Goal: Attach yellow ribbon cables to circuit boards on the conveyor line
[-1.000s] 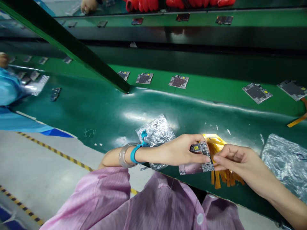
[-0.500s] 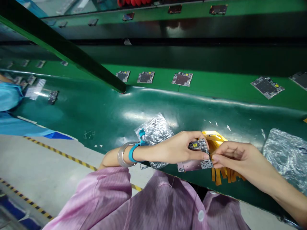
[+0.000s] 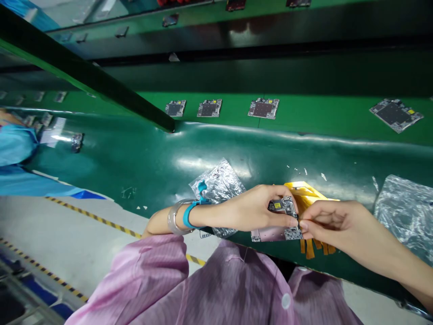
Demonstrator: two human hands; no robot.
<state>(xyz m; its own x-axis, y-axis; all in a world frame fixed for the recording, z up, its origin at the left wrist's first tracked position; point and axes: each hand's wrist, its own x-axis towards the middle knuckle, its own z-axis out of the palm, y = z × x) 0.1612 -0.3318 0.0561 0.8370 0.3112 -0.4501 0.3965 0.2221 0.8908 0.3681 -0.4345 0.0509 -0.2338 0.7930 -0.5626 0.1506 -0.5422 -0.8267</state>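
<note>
My left hand is closed on a circuit board, thumb on top, fingers behind its far edge. The board has a pinkish metal area, dense chips and a yellow square label. At its right edge, my right hand pinches with thumb and index finger; a small orange bit shows at the fingertips, too hidden to name. Behind that hand lies a bundle of flat yellow-orange strips, their orange ends showing below it. A crinkled silvery bag lies partly under my left forearm, which wears a blue wrist strap.
Several circuit boards lie along the green belt beyond the worktop. A green post slants down at left. Another silvery bag lies at right. A co-worker's blue sleeve shows at far left.
The boards on the belt to the right have shifted further right in view, and the whole view has tilted slightly. Both hands keep nearly the same grip at the board's right edge.
</note>
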